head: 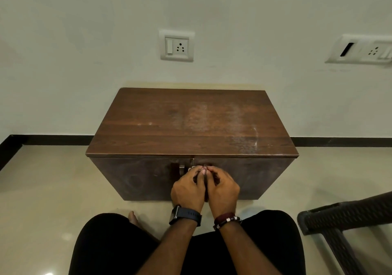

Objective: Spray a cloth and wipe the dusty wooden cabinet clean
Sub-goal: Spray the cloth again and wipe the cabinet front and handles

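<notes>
While both hands (pixel 204 186) curl together at the cabinet (pixel 192 126) doors, grip contents unclear, a chair (pixel 347 219) stands right.

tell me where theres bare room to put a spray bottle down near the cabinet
The whole cabinet top is bare, though dusty toward the right. The floor left of the cabinet, out to the black skirting, is open too. Right of the cabinet there is less room because of the dark chair. The door front is crowded, with the left hand and right hand together there.
</notes>
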